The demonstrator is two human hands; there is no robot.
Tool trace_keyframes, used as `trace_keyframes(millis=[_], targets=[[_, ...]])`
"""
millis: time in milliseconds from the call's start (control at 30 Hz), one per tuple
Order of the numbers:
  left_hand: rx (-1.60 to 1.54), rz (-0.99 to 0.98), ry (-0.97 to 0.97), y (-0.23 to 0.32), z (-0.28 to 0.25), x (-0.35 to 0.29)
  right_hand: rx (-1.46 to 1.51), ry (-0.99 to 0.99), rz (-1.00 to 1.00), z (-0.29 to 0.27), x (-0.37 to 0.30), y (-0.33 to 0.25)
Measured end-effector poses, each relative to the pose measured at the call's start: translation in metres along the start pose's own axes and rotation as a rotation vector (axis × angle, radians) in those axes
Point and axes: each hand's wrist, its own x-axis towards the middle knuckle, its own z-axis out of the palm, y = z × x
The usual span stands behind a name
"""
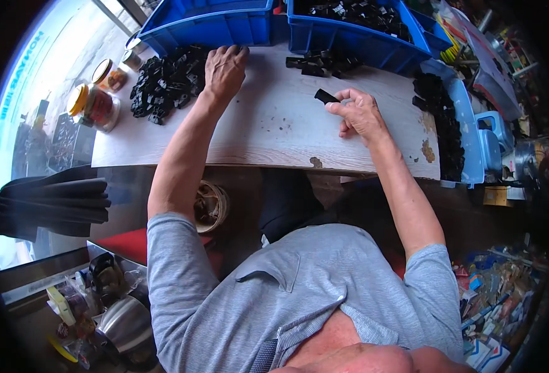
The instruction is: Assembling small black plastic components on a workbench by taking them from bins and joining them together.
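Observation:
My right hand [360,114] is closed on a small black plastic part [326,96], pinched between thumb and fingers above the right half of the table. At the right edge of a heap of small black parts [165,87], my left hand [226,69] reaches down with its fingers bent and close together. Its fingertips are turned away from view, so what they hold, if anything, is hidden. Beyond my right hand lies a smaller group of black parts [324,64], loosely lined up in front of a blue bin.
Two blue bins [209,28] [358,38] stand along the table's far side; the right one holds black parts. A light-blue tray [471,146] with more parts sits at the right edge. Jars [97,107] stand at the left, and a bucket [212,205] is below the worn white table [274,140].

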Motion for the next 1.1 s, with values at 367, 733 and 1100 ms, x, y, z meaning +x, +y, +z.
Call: trace_keyframes(millis=[367,733,1100], targets=[[-0.021,-0.095,-0.08,0.015,-0.013,-0.017,0.229,0.368,0.103,-0.096,0.008,0.027],[-0.407,-0.111,0.119,0.083,-0.04,-0.033,0.241,0.746,0.056,-0.133,0.01,0.02],[-0.461,-0.05,-0.055,0.107,-0.048,-0.043,-0.118,0.301,-0.097,-0.055,0.061,-0.011]])
